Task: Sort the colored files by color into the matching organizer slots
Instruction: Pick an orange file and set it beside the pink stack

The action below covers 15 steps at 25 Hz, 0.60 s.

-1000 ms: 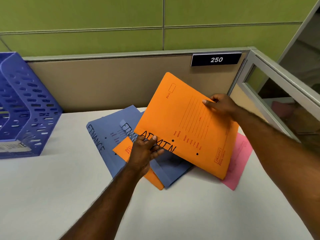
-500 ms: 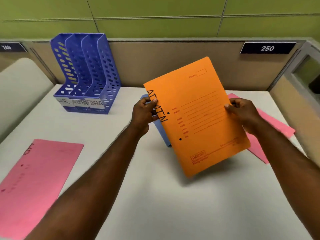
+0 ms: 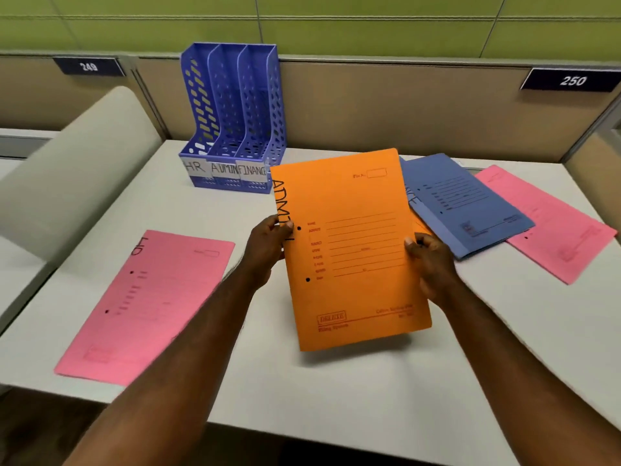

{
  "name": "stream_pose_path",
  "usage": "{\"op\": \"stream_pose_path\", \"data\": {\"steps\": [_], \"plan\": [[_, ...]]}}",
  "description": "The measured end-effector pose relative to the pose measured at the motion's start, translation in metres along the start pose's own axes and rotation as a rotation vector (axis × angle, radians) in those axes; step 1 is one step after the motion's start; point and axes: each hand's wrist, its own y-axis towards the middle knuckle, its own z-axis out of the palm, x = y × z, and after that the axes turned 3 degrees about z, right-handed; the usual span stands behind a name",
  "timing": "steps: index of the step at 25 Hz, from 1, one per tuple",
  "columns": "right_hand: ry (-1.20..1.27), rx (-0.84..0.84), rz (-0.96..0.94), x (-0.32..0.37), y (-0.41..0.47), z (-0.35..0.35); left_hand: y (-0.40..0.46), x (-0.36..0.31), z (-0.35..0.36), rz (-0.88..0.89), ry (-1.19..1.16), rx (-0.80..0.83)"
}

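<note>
Head view: left hand and right hand pinch the side edges of an orange file marked "ADMIN", held above the tabletop. Blue organizer slots read "HR", "ADMIN", "FINANCE". Wall plate reads "250".

The flat card file marked ADMIN was bright orange, printed with darker orange ruled lines and black handwritten lettering. The perforated plastic three-slot organizer was blue, patterned with oval holes and fronted by white labels. Two card files were pink, another blue; the desk was pale grey and the wall panels green.
</note>
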Motion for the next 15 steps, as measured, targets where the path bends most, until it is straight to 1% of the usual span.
{"op": "stream_pose_path", "data": {"steps": [3,5,8,11,15], "plan": [[0.022,-0.027,0.066,-0.033,-0.024,0.033,-0.034,0.033,-0.036,-0.081,0.096,0.08],[-0.027,-0.07,0.091,-0.052,-0.037,0.053,-0.052,0.054,-0.052,-0.098,0.183,0.1],[-0.095,-0.08,0.113,-0.074,-0.06,0.08,-0.068,0.076,-0.076,-0.086,0.274,0.045],[-0.186,-0.057,0.127,-0.088,-0.076,0.096,-0.072,0.087,-0.099,-0.116,0.324,-0.002],[-0.253,-0.018,0.147,-0.104,-0.092,0.11,-0.075,0.099,-0.122,-0.164,0.368,-0.017]]}}
